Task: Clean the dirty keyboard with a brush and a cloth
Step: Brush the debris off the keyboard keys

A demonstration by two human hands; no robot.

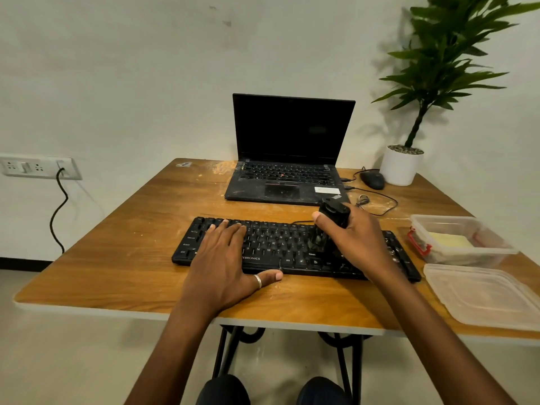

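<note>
A black keyboard [280,247] lies across the wooden table [140,258], near its front edge. My left hand [225,258] rests flat on the keyboard's left half, fingers straight, thumb along the front edge. My right hand [353,238] grips a black brush [333,214] by its handle. The bristles point down onto the keys right of the middle. A yellow cloth [450,240] lies inside a clear plastic box [485,247] at the right.
An open black laptop [289,159] stands behind the keyboard. A black mouse [372,179] and a white potted plant [401,165] sit at the back right. The box's clear lid [485,296] lies at the front right corner. A wall socket [41,168] is on the left.
</note>
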